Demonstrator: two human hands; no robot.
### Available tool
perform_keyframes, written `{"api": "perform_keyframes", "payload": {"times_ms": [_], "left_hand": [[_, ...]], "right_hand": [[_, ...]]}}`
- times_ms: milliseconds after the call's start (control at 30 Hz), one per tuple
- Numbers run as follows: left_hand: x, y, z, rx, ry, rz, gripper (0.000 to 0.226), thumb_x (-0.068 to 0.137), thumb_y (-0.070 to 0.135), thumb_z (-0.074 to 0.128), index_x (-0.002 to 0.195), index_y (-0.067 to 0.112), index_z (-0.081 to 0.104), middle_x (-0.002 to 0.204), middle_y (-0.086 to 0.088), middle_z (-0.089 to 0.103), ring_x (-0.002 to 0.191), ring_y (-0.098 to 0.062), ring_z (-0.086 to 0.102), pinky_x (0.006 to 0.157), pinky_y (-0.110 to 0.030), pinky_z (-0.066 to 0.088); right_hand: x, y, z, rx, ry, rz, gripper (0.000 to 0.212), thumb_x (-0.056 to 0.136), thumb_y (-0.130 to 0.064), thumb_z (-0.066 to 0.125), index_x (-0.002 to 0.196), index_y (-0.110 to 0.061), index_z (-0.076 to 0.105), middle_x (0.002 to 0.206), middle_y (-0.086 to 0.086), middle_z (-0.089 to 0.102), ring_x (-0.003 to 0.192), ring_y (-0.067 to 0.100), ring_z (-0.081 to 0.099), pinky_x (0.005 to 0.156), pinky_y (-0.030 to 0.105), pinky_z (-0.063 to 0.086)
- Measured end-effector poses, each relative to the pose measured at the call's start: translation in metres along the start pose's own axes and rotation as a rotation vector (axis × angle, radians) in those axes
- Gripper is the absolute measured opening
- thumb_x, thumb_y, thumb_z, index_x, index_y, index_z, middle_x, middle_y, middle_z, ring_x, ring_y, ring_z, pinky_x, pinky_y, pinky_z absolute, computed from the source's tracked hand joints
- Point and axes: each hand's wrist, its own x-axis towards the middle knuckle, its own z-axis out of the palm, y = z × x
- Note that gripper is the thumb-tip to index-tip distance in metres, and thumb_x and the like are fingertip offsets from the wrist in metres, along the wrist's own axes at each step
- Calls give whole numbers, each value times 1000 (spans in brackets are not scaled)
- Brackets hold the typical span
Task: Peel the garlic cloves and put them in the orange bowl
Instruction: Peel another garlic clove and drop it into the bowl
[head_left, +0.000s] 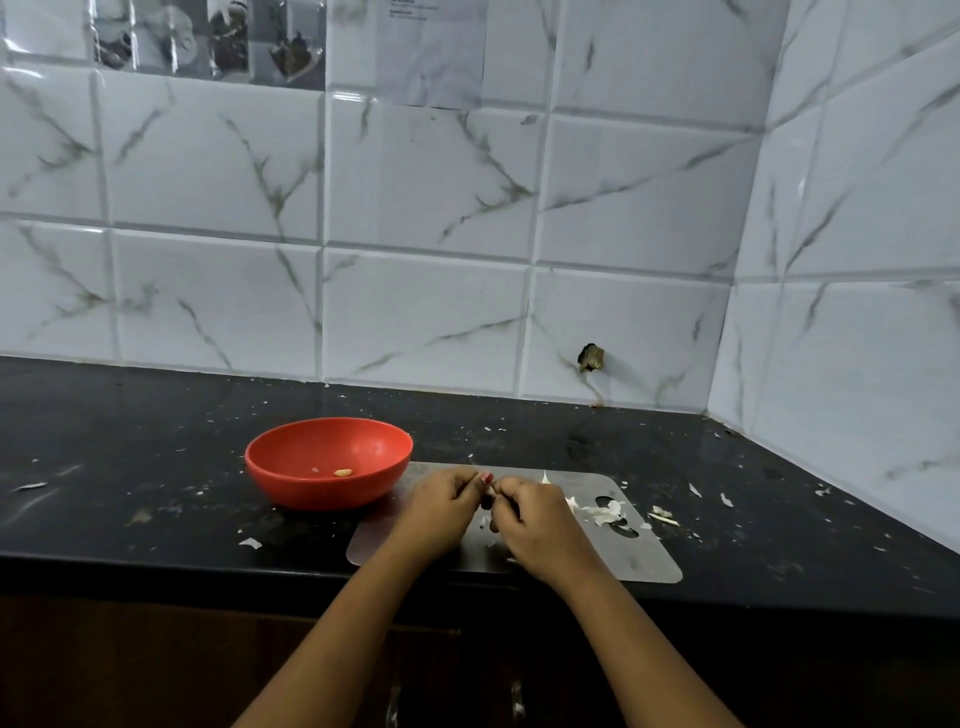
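The orange bowl (291, 467) stands on the black counter, left of a grey metal cutting board (644, 561). One peeled clove (343, 472) lies inside the bowl. Over the board, my left hand (441, 512) and my right hand (535, 525) meet with fingers curled. Together they pinch a small garlic clove between their fingertips; my fingers hide the clove almost entirely. White garlic skins (602, 512) lie on the board to the right of my hands.
More peel scraps (662, 516) and flakes are scattered over the black counter (130, 467). A tiled wall stands behind and turns a corner at the right. The counter's front edge runs just under my wrists.
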Motion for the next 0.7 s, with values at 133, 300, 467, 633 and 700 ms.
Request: {"api": "perform_keyframes", "payload": {"times_ms": [133, 300, 467, 633, 700], "left_hand": [[-1, -1, 1, 70, -18, 16, 39, 98, 24, 45, 59, 21, 44, 53, 7, 43, 51, -1, 40, 54, -22, 30], [1, -2, 2, 130, -52, -12, 37, 99, 27, 44, 72, 8, 61, 60, 2, 49, 59, -8, 45, 58, -26, 31], [2, 0, 1, 159, -58, -27, 46, 98, 26, 45, 53, 26, 43, 54, 7, 46, 55, -3, 42, 55, -25, 30], [3, -2, 1, 187, -70, -29, 46, 98, 27, 45, 53, 21, 42, 54, 5, 44, 54, -5, 41, 56, -27, 29], [3, -3, 2, 191, -79, -29, 45, 98, 28, 45, 53, 20, 43, 55, 4, 46, 56, -8, 43, 58, -28, 31]], "right_hand": [[0, -2, 0, -86, 5, -7, 23, 94, -16, 47, 73, -12, 58, 62, 1, 56, 55, 15, 50, 58, 37, 43], [0, -2, 2, -189, 21, -22, 22, 94, -18, 45, 90, -8, 64, 73, 9, 62, 64, 19, 52, 62, 34, 41], [-1, -3, 4, -245, 25, -28, 24, 95, -20, 44, 99, -6, 63, 87, 15, 67, 78, 27, 61, 66, 34, 42], [-2, -3, 5, -266, 31, -20, 23, 95, -20, 44, 103, -7, 63, 91, 16, 66, 82, 29, 62, 66, 33, 42], [-2, -3, 6, -277, 38, -20, 23, 96, -20, 44, 102, -8, 63, 91, 14, 66, 82, 28, 62, 65, 31, 40]]}}
